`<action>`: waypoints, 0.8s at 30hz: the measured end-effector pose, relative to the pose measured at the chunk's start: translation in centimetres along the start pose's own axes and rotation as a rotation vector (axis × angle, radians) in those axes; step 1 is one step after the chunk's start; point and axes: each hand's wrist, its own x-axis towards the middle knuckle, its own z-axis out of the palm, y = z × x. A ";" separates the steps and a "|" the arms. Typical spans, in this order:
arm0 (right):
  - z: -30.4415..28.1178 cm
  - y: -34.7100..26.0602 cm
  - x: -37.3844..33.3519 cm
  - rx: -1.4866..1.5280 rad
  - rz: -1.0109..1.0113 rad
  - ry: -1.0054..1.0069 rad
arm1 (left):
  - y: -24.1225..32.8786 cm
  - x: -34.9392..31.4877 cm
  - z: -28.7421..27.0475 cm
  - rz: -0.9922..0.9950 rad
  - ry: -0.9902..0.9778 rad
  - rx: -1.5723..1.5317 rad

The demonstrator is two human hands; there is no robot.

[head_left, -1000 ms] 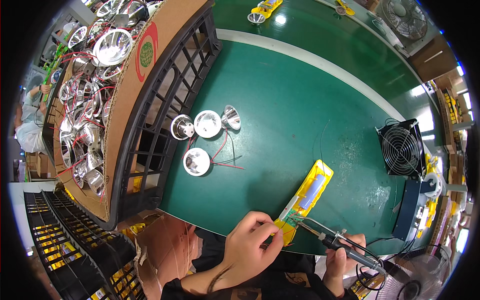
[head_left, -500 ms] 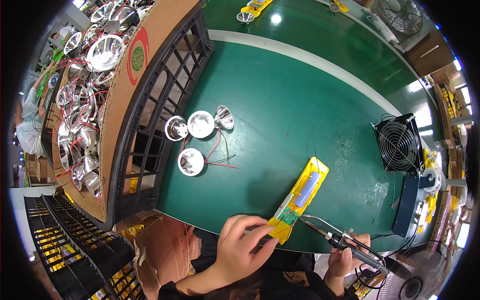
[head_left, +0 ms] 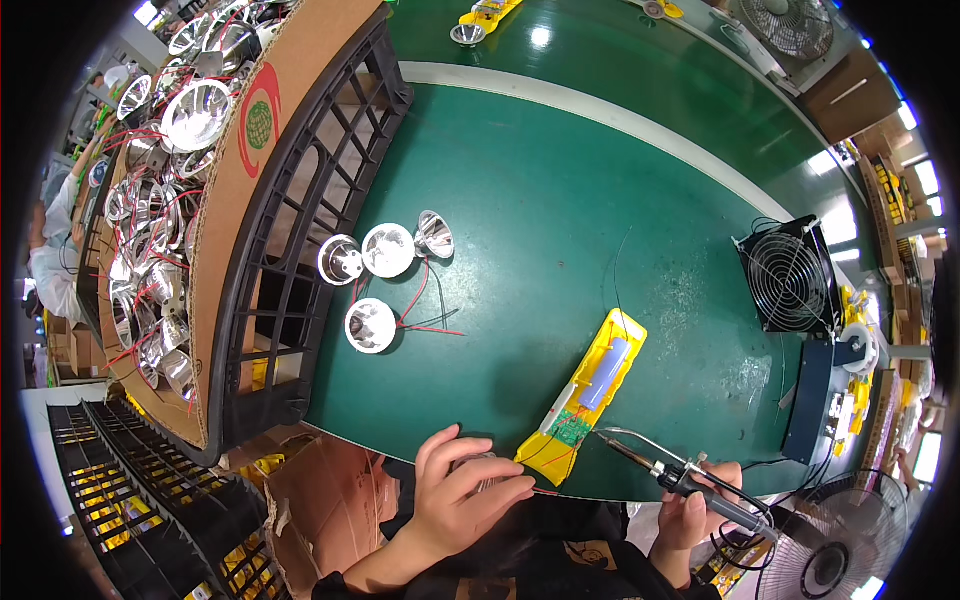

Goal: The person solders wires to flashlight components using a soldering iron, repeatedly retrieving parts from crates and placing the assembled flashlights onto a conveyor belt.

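My right hand (head_left: 690, 510) grips a soldering iron (head_left: 715, 502), with a thin metal tube running alongside. Its tip meets or nearly meets the green circuit board (head_left: 570, 428) in a yellow plastic housing (head_left: 540, 455). That housing lies slanted on the bench, a lilac cylindrical battery (head_left: 605, 375) in its upper part and red wires by the board. Just left of the housing's lower end, my left hand (head_left: 450, 495) has curled fingers around something shiny, mostly hidden. A red wire shows beside its fingertips.
Several silver reflector cups (head_left: 388, 250) with wires lie left on the green bench (head_left: 500, 160). Beyond them stands a black crate (head_left: 285, 300) beside a cardboard box (head_left: 225, 240) full of reflectors. A square black fan (head_left: 787, 277) and a dark blue box (head_left: 810, 400) stand at right.
My left hand has let go of the yellow housing and moved slightly left; a shiny piece now shows between its fingers. The right hand keeps the soldering iron at the board.
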 end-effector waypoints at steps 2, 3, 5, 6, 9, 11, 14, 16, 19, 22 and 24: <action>0.0 -0.4 0.0 -0.022 0.017 -0.006 | 0.0 0.1 0.1 -0.024 -0.075 -0.005; 0.1 -0.6 0.1 -0.025 0.033 -0.005 | 0.1 0.1 0.2 -0.034 -0.058 -0.013; 0.1 -0.8 0.3 -0.054 0.026 -0.015 | 0.3 0.0 0.3 -0.071 -0.090 -0.019; 0.1 -0.9 0.4 -0.044 0.019 -0.012 | 0.2 0.1 0.4 -0.068 -0.061 -0.034; 0.2 -1.0 0.5 -0.056 0.034 -0.008 | -0.2 0.2 0.9 -0.036 -0.025 -0.001; 0.2 -0.8 0.7 -0.066 0.035 -0.026 | -0.3 0.2 1.3 -0.013 -0.034 -0.012; 0.2 -0.7 0.7 -0.078 0.034 -0.041 | -0.1 0.4 1.6 -0.048 0.045 -0.078; 0.2 -0.7 0.6 -0.096 0.032 -0.045 | 0.6 0.7 1.9 -0.142 0.125 -0.100; 0.3 -0.7 0.6 -0.098 0.020 -0.054 | 1.4 1.4 2.1 -0.219 0.180 -0.089; 0.3 -0.6 0.5 -0.068 0.047 -0.052 | 1.7 2.0 2.3 -0.226 0.173 -0.049; 0.2 -0.6 0.4 -0.039 0.074 -0.056 | 1.8 2.2 2.4 -0.227 0.164 -0.036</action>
